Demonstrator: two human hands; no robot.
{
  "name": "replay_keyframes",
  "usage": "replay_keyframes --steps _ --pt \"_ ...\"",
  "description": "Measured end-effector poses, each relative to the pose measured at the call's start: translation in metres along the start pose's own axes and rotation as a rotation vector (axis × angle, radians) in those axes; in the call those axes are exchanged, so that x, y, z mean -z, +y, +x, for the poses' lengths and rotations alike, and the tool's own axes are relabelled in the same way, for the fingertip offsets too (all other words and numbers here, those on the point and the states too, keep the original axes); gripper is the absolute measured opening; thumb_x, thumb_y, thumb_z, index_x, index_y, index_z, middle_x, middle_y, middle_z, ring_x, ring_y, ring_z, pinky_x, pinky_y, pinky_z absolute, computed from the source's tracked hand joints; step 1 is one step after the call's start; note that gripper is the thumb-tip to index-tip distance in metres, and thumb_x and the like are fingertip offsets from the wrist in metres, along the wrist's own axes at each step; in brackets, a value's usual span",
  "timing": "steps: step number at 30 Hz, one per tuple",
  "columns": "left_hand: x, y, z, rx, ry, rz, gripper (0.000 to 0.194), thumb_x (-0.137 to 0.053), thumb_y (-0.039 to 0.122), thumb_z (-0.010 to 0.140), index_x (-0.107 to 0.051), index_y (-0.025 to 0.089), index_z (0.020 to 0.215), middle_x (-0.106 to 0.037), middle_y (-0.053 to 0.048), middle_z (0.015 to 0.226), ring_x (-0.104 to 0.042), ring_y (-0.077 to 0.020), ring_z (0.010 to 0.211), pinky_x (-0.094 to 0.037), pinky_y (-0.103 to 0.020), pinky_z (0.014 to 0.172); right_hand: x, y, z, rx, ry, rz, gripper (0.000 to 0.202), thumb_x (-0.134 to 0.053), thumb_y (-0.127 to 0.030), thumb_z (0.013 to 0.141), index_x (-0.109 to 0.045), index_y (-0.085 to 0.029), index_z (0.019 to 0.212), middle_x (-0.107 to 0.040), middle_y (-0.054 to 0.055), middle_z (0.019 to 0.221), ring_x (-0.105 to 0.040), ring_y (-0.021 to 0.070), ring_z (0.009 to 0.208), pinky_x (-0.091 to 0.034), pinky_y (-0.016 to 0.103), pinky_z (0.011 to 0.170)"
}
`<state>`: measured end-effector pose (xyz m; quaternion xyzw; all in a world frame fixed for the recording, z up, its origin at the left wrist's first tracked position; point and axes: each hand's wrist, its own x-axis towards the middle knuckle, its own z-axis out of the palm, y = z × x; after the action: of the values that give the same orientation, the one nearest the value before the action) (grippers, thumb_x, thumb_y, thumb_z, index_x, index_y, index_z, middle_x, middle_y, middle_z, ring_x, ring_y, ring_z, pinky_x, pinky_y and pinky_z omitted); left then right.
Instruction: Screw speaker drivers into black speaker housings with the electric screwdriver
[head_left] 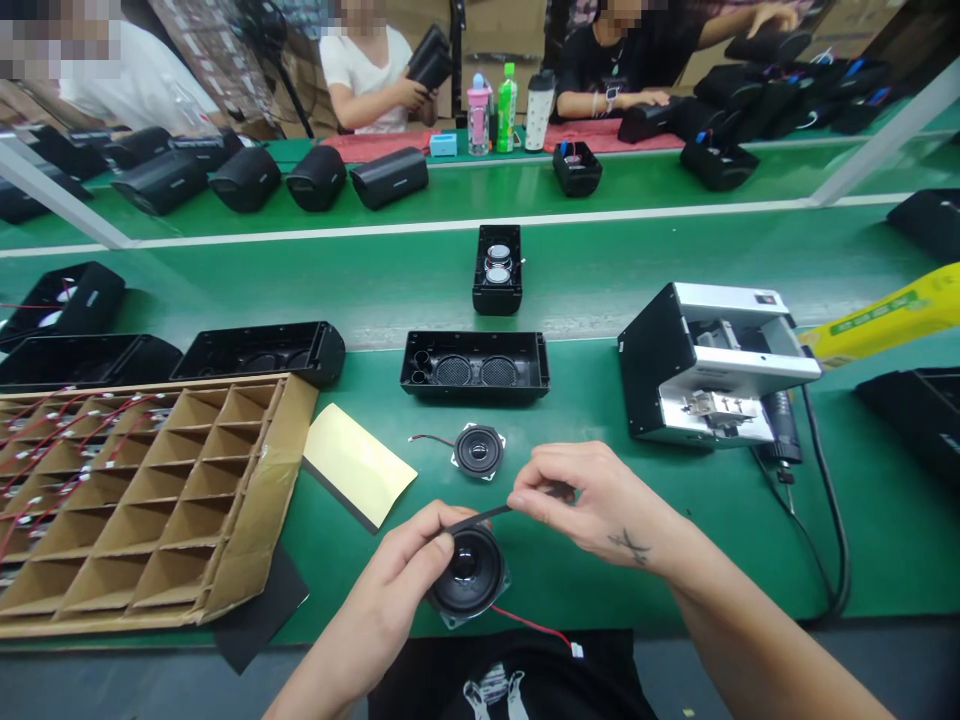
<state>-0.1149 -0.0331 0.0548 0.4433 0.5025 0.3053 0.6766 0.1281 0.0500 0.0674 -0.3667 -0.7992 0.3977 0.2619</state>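
A: Where is the round black driver [466, 572]?
B: Low in the middle, close to the person, with a red wire [532, 622] trailing from it to a white plug [577, 650].
A: And the hands?
B: The left hand [401, 562] is curled around the driver's upper left edge, thumb on top, gripping it there. The right hand [574, 495] has its thumb and index finger pinched together on a black strip [484, 518].
A: Does the strip reach the driver?
B: Yes, it runs from the right fingertips to the left thumb, along the driver's upper rim (whether the driver rests on the green surface [577, 390] or is lifted, I can't tell).
A: What lies just beyond?
B: A second driver [478, 451], face up, and behind it a black housing [475, 388] with two round grilles inside.
A: To the sides?
B: On the left, a pale yellow sheet [364, 462] beside a cardboard divider box [259, 500], with red wires in many of its compartments. On the right stands a silver and black machine [652, 365].
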Motion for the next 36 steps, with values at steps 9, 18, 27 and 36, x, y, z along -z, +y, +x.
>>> replay_keyframes --steps 9,18,27,36 --pt "-0.004 -0.003 0.002 -0.018 0.044 -0.029 0.04 -0.051 0.056 0.104 -0.072 0.022 0.108 -0.07 -0.007 0.113 -0.062 -0.0245 0.107 -0.049 -0.035 0.096 0.0 0.0 -0.004 0.001 0.008 0.015 0.019 -0.07 -0.028 0.098 -0.072 -0.018 0.082 -0.065 -0.003 0.073 -0.053 0.0071 0.063 -0.04 0.019 0.062" --pt "-0.008 -0.006 0.007 -0.033 0.068 -0.081 0.034 -0.055 0.051 0.103 -0.07 0.021 0.1 -0.067 -0.006 0.114 -0.061 -0.022 0.105 -0.052 -0.032 0.092 -0.002 0.0 -0.009 -0.023 0.033 -0.003 0.019 -0.069 -0.027 0.097 -0.071 -0.018 0.08 -0.064 -0.004 0.071 -0.052 0.0065 0.062 -0.039 0.019 0.062" --pt "-0.016 -0.007 0.011 0.013 0.074 -0.234 0.031 -0.061 0.05 0.099 -0.063 0.02 0.092 -0.061 -0.008 0.117 -0.06 -0.0226 0.096 -0.064 -0.034 0.068 -0.011 0.001 -0.015 -0.096 0.073 0.027 0.02 -0.07 -0.026 0.096 -0.071 -0.018 0.078 -0.065 -0.004 0.069 -0.053 0.0081 0.063 -0.039 0.021 0.061" --pt "-0.017 -0.012 0.013 -0.002 0.117 -0.273 0.029 -0.065 0.048 0.098 -0.062 0.02 0.09 -0.061 -0.007 0.113 -0.063 -0.021 0.089 -0.066 -0.037 0.067 -0.019 0.001 -0.022 -0.156 0.095 0.102 0.022 -0.069 -0.029 0.097 -0.071 -0.019 0.077 -0.068 -0.003 0.071 -0.054 0.0094 0.064 -0.041 0.023 0.063"
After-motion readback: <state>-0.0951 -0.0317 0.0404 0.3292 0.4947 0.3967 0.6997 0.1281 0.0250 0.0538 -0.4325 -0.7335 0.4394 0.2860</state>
